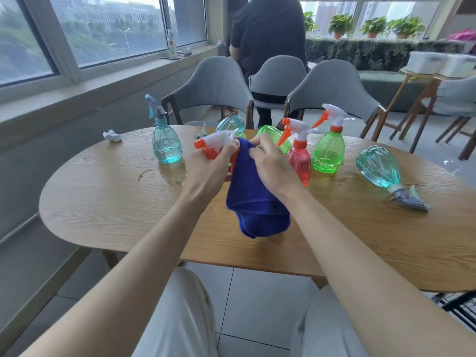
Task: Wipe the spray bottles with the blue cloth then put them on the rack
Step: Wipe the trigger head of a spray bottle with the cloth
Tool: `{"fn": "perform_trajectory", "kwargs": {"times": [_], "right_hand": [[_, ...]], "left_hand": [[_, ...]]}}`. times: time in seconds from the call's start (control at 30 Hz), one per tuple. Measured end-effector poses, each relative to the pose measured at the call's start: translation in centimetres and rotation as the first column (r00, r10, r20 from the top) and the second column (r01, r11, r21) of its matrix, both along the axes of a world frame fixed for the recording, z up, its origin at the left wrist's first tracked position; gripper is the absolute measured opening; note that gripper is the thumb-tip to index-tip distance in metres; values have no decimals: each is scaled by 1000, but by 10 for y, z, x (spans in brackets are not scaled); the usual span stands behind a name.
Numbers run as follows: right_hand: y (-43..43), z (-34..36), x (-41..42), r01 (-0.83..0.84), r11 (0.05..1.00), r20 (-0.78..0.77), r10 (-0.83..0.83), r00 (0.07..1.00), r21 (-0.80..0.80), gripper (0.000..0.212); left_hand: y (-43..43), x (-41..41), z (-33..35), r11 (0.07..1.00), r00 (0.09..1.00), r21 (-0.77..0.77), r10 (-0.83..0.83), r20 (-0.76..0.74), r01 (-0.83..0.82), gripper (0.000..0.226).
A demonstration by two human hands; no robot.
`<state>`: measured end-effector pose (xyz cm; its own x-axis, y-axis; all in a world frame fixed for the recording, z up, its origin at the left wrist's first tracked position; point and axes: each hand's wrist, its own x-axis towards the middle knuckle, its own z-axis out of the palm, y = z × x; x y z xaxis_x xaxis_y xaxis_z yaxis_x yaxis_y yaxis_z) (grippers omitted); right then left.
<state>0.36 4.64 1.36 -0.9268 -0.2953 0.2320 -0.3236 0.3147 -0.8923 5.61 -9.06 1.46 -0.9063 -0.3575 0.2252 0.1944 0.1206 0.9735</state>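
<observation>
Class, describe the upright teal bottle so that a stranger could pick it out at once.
Find the oval wooden table. At its far left, towards the window, stands the teal bottle: the only teal one upright, with a grey-blue trigger.

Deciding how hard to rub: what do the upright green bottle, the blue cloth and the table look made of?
Upright green bottle: probably glossy translucent plastic; light passes through it, with bright highlights. Blue cloth: soft fabric, perhaps microfibre; it hangs in folds, matte. Table: wood or wood veneer, satin; grain lines and faint bottle reflections show.
</observation>
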Motion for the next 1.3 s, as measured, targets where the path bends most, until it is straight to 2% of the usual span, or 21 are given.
{"fn": "perform_trajectory", "kwargs": {"times": [0.17, 0.3, 0.53, 0.6, 0.73, 0.8, 0.87, 0.97, 1.0, 1.03, 1.07, 1.13, 1.2, 1.3], "right_hand": [[-1, 2, -2, 18, 1000, -44, -17, 999, 18, 24], [-6, -8, 5, 122, 992, -218, -114, 969, 22, 21], [-6, -23, 11, 179, 979, -392, -126, 911, 101, 32], [-4, -31, 17, 202, 971, -493, -113, 863, 129, 33], [-2, -48, 25, 259, 921, -701, 22, 713, 293, 48], [1, -49, 20, 292, 897, -713, 37, 700, 333, 52], [3, -44, 16, 311, 884, -670, 5, 742, 350, 51], [3, -34, 8, 244, 928, -432, -104, 896, 283, 45], [2, -33, 6, 227, 942, -357, -130, 925, 246, 44], [0, -33, 8, 233, 941, -346, -139, 928, 246, 45], [-3, -35, 12, 264, 924, -414, -134, 901, 278, 49], [-9, -43, 20, 378, 837, -623, -56, 780, 397, 59], [-11, -50, 22, 438, 768, -708, 28, 706, 467, 70], [-6, -45, 15, 387, 844, -673, -43, 738, 370, 74]], "left_hand": [[2, 0, 2, 997, 999, -60, -43, -10, 42, 19], [3, -3, 3, 996, 1000, -86, 28, 5, -28, 20], [7, -7, -2, 986, 988, -63, 155, 10, -155, 39], [8, -10, -2, 979, 979, -19, 204, 30, -203, 35], [1, -18, -2, 933, 961, 233, 254, 114, -274, 32], [1, -18, -2, 933, 962, 241, 245, 117, -267, 25], [2, -17, -3, 940, 965, 219, 248, 89, -261, 20], [2, -17, -8, 950, 963, 159, 263, 53, -268, 24], [2, -17, -9, 953, 962, 138, 268, 46, -271, 25], [2, -17, -9, 952, 960, 128, 277, 38, -280, 27], [2, -17, -8, 947, 956, 130, 291, 34, -293, 29], [1, -21, -6, 936, 951, 166, 308, 37, -310, 32], [2, -23, -4, 928, 951, 209, 303, 54, -308, 28], [2, -22, -2, 944, 957, 157, 289, 38, -291, 28]]}}
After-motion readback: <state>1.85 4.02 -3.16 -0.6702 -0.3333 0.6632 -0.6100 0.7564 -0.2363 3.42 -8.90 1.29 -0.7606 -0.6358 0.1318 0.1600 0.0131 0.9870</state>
